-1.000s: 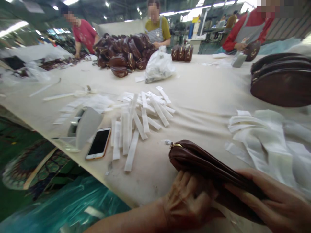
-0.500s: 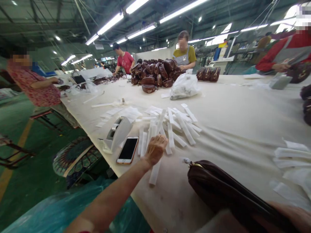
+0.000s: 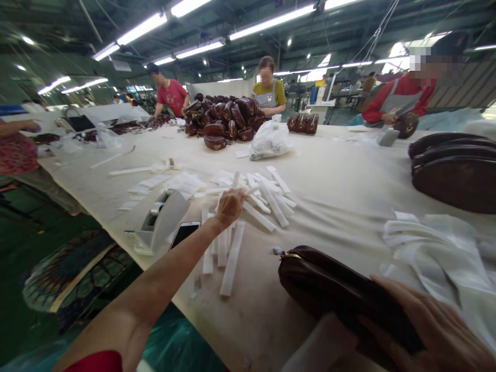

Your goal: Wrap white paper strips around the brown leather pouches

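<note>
My left hand [image 3: 231, 207] reaches out over a loose heap of white strips [image 3: 277, 209], fingers curled down among them. A strip seems to be pinched at the fingertips, though the hand partly hides it. Several more strips lie under and in front of the wrist. At the lower right, my right hand [image 3: 434, 325] grips a dark brown leather bag [image 3: 329, 276] by its side, thumb low and fingers along the top. The bag lies tilted, its gold zipper end pointing toward the strips. A pale translucent sheet [image 3: 321, 346] shows against its near side.
A tape dispenser [image 3: 163, 219] and a phone [image 3: 186, 233], partly behind my left forearm, are at the left. White strip bundles [image 3: 430, 243] and stacked brown bags [image 3: 453, 173] lie right. Farther back are a bag pile [image 3: 228, 119], a plastic bag [image 3: 271, 138] and co-workers.
The view has swung to the right, bringing the stacked bags in. My left hand has moved farther into the strip heap. More of my right hand now shows on the leather bag.
</note>
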Demonstrator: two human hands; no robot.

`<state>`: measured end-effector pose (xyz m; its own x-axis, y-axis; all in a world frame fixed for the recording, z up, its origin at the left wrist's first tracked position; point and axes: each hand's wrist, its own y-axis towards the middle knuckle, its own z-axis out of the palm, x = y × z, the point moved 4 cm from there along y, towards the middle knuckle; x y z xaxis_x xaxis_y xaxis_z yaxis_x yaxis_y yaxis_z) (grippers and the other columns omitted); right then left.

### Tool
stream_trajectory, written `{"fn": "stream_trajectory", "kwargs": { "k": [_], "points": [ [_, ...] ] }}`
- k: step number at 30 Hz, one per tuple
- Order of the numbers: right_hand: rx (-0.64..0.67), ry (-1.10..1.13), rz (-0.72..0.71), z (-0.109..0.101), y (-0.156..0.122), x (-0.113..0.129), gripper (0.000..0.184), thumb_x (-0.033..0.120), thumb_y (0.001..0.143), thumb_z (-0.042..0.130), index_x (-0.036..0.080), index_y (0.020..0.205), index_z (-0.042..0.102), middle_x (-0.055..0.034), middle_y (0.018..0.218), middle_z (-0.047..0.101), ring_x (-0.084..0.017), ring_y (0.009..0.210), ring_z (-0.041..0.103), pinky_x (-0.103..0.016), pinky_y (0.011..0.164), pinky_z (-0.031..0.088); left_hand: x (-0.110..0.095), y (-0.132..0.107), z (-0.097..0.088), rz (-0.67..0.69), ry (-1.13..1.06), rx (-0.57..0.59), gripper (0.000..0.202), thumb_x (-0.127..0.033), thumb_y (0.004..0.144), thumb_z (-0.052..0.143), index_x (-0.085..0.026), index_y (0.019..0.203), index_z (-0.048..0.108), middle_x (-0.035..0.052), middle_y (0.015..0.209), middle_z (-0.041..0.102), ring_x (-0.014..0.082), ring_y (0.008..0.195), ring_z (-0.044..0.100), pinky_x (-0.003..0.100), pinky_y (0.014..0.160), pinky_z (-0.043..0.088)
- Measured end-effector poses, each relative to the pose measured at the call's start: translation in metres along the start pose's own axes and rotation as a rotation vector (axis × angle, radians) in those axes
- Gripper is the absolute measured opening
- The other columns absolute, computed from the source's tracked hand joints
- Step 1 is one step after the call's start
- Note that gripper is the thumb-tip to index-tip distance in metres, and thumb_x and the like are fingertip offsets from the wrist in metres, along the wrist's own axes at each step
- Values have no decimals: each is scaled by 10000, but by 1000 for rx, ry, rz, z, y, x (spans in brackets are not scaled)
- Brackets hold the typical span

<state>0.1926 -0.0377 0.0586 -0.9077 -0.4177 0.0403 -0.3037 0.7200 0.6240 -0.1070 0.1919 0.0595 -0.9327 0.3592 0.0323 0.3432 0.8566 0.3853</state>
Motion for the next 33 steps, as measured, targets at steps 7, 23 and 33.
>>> {"fn": "stream_trajectory", "kwargs": {
  "k": [7,23,33],
  "points": [
    [-61,-104,148,-13,-19,12,307,354,843,543,208,1113,544,-127,1197,562,-305,1024,587,-438,811,472,-80,-7,-86,354,-291,-255,256,-287,973,410,-160,1168,516,50,943,644,167,872,594,291,795,459],
    [-219,-56,401,-13,-61,26,352,133,830,606,238,1159,540,-72,992,564,-191,843,605,-312,722,530,-212,-55,-82,1048,-248,66,138,-197,909,500,-149,1024,561,43,834,606,184,699,562,301,628,457],
    [-303,-200,254,-35,-56,23,337,176,770,695,250,1084,597,-34,851,599,-174,722,604,-311,669,460,-209,-60,-75,1048,-276,1,175,-145,907,482,-107,1069,533,57,866,597,184,713,533,301,625,458]
  ]
}}
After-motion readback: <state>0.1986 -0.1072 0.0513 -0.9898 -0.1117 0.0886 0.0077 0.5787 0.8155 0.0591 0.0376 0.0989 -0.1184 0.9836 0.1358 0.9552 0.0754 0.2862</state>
